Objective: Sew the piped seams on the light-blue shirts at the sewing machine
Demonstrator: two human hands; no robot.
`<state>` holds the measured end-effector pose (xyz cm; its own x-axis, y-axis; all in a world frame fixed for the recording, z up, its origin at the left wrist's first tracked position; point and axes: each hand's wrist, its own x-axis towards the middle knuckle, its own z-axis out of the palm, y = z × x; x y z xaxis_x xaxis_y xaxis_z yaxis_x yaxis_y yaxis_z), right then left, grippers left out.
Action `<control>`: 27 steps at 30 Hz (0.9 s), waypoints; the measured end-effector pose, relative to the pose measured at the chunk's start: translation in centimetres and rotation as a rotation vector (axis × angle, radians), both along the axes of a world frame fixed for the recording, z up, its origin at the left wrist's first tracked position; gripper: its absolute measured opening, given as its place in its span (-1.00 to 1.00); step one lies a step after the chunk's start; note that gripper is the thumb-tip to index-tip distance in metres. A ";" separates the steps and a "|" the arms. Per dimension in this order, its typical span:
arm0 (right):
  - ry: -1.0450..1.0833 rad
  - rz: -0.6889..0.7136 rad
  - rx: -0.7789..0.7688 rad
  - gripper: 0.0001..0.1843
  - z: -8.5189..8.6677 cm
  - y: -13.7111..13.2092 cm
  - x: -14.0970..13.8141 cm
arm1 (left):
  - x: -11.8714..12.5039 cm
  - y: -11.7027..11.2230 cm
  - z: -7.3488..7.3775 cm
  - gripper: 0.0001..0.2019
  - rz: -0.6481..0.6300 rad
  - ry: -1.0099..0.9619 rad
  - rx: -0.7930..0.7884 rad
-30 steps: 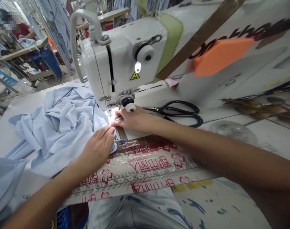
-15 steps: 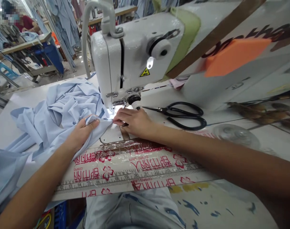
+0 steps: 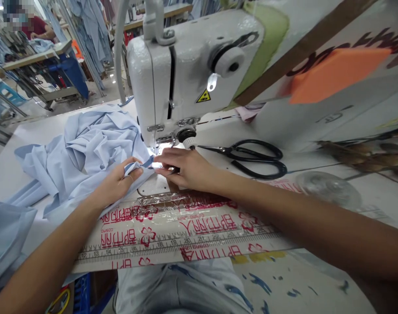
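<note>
The light blue cloth (image 3: 94,148) lies in a loose, crumpled heap on the white table (image 3: 38,133), to the left of the sewing machine (image 3: 188,69). Its surface is plain and smooth, with many soft folds and shaded creases. Toward the front the cloth stretches flatter, and one corner runs to the right, in to the lit spot under the machine's head, where a narrow strip of darker blue (image 3: 148,162) shows along the edge. Of the hands, the left hand (image 3: 122,179) is closed in a pinch, the turned-up edge of the cloth caught between thumb and fingers just in front of the heap. The right hand (image 3: 188,170) is partly curled beside the needle area, its fingertips at the end of the darker strip; whether they grip it, I cannot tell. Something small and dark shows among its fingers, too hidden to name. Black-handled scissors (image 3: 256,150) lie just behind the right hand, and a printed ruler scale (image 3: 146,248) runs along the table's front edge, below both hands.
</note>
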<state>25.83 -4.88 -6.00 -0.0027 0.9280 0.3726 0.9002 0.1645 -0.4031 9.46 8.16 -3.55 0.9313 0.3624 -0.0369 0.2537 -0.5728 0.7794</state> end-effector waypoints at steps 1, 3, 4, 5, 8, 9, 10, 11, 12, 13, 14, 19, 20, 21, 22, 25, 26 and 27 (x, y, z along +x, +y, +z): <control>0.022 0.035 0.008 -0.77 0.3 0.0 -0.1 | 0.0 -0.1 0.0 -0.77 -0.013 0.004 0.040; 0.059 0.069 0.032 -0.81 0.8 -0.1 -0.4 | 0.1 -0.2 -0.1 -0.77 -0.020 0.017 0.099; 0.077 0.061 0.053 -0.82 1.0 -0.3 -0.4 | 0.1 -0.2 -0.1 -0.77 -0.017 0.022 0.118; 0.088 0.044 0.076 -0.84 1.2 -0.6 -0.4 | 0.1 -0.2 -0.2 -0.76 -0.013 0.027 0.131; 0.062 -0.012 0.096 -0.86 1.4 -1.4 0.1 | 0.0 -0.1 -0.3 -0.78 -0.028 0.005 0.157; 0.041 -0.032 0.088 -0.85 1.4 -1.6 0.3 | 0.0 -0.1 -0.3 -0.79 -0.037 -0.011 0.172; 0.025 -0.048 0.072 -0.82 1.3 -1.7 0.5 | 0.0 -0.2 -0.3 -0.80 -0.048 -0.021 0.188; 0.018 -0.055 0.051 -0.80 1.3 -1.7 0.6 | 0.0 -0.2 -0.2 -0.81 -0.060 -0.025 0.205; 0.023 -0.048 0.032 -0.77 1.3 -1.7 0.6 | 0.0 -0.2 -0.2 -0.81 -0.071 -0.028 0.221; 0.029 -0.023 0.015 -0.75 1.3 -1.6 0.6 | 0.0 -0.3 -0.2 -0.80 -0.082 -0.028 0.238; 0.033 0.017 -0.007 -0.75 1.4 -1.4 0.5 | -0.1 -0.4 -0.2 -0.80 -0.097 -0.027 0.255; -0.060 0.100 -0.111 -0.76 1.7 -1.4 0.9 | -0.4 -1.8 -1.2 -0.73 -0.268 -0.099 0.497; -0.113 0.068 -0.131 -0.71 1.6 -1.4 1.2 | -0.4 -2.2 -1.5 -0.69 -0.301 -0.141 0.601; -0.182 0.046 -0.160 -0.66 1.5 -1.5 1.4 | -0.5 -2.6 -1.8 -0.69 -0.321 -0.181 0.713; -0.256 0.037 -0.196 -0.61 1.3 -1.5 1.6 | -0.5 -3.0 -2.1 -0.71 -0.331 -0.214 0.825; -0.412 0.059 -0.303 -0.51 1.2 -1.3 1.6 | -0.5 -4.0 -2.5 -0.80 -0.355 -0.249 1.090; -0.427 0.060 -0.320 -0.51 1.2 -1.2 1.5 | -0.5 -4.2 -2.5 -0.82 -0.369 -0.241 1.145; -0.420 0.053 -0.333 -0.52 1.3 -1.1 1.4 | -0.5 -4.4 -2.5 -0.83 -0.374 -0.237 1.182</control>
